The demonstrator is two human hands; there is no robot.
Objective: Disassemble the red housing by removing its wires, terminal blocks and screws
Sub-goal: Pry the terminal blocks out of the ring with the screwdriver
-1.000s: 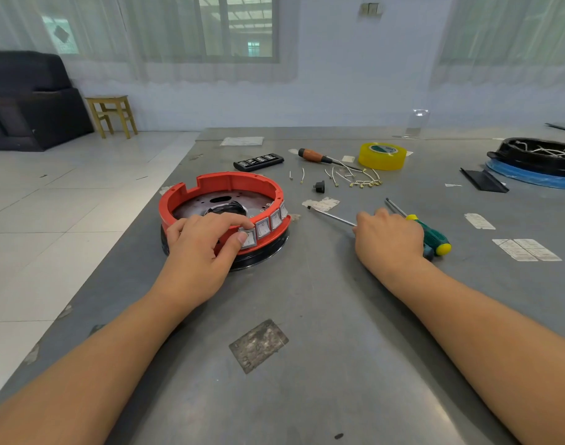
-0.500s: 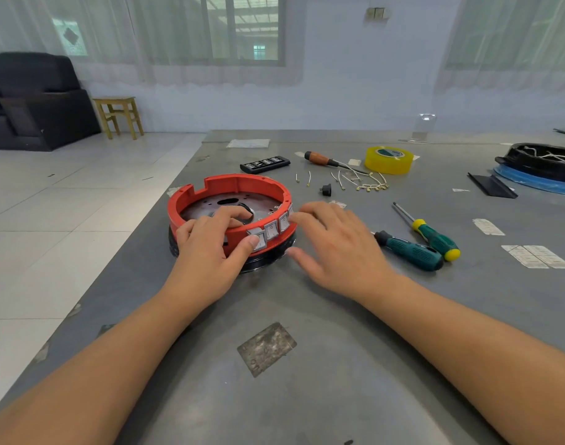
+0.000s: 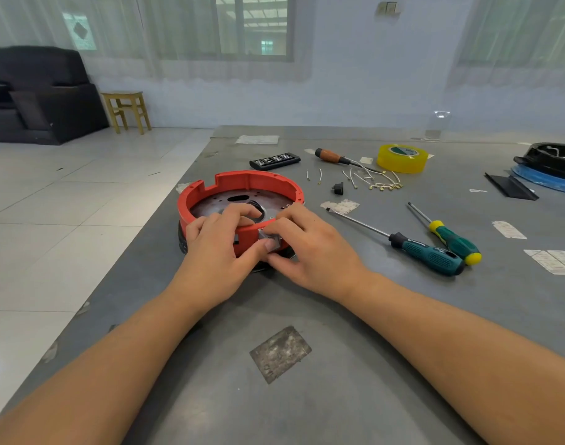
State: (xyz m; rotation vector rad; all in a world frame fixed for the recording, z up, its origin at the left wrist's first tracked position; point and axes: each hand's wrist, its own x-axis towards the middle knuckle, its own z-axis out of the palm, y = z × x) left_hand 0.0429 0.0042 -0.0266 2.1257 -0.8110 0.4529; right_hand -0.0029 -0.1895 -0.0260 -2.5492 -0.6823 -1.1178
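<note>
Red housing (image 3: pixel 242 184) is sitting near the left edge of the grey worktop (image 3: pixel 339 380), a round open ring resting on a black base, metal plate showing inside.

Left hand (image 3: pixel 217 252) is gripping the housing's near rim: fingers are curling over the top edge into the ring, thumb is pressing on the outer wall. Right hand (image 3: pixel 310 248) is lying just beside it on the right, touching the left thumb; its thumb and fingers are pinching a small grey terminal block (image 3: pixel 271 240) on the outer wall of the ring. Whether the block is seated or loose, cannot tell.

To the right of the hands, two green-handled screwdrivers are lying on the worktop: a larger one (image 3: pixel 425 256) with its shaft pointing toward the housing, and a smaller one with a yellow cap (image 3: pixel 451 240) just beside it, handles almost touching.

Toward the far edge, a cluster of loose short wires (image 3: pixel 374 181) is lying spread out, with a small black part (image 3: pixel 338 188) near them. A wooden-handled screwdriver (image 3: pixel 332 156) is lying behind the wires, a roll of yellow tape (image 3: pixel 401 158) to its right, a black bit case (image 3: pixel 274 160) to its left.
</note>
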